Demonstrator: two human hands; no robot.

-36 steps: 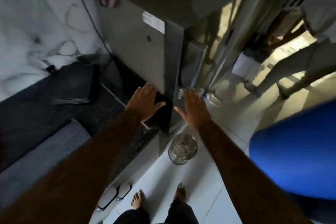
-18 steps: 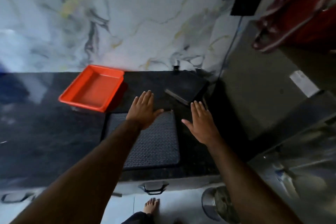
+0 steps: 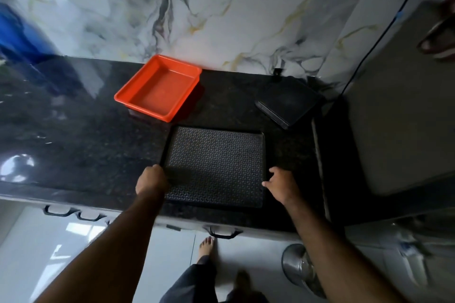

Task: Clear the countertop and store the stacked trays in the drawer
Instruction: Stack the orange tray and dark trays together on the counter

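Note:
A black tray with a patterned surface point(image 3: 216, 162) lies flat near the front edge of the dark granite countertop point(image 3: 73, 135). My left hand point(image 3: 152, 179) is closed over the tray's near left corner. My right hand point(image 3: 279, 183) touches the near right edge, fingers curled against the rim. An empty orange tray point(image 3: 158, 87) sits behind it, toward the marble wall. Closed drawers with black handles point(image 3: 222, 233) run under the counter front.
A flat black device point(image 3: 286, 101) lies at the back right of the counter with a cable going up the wall. A grey appliance point(image 3: 398, 106) stands at the right. A steel bin point(image 3: 300, 268) stands on the white floor by my feet.
The view swung from the appliance at the right to the counter. Both hands came down from hovering open above the black tray to its near corners; the left one closed on it.

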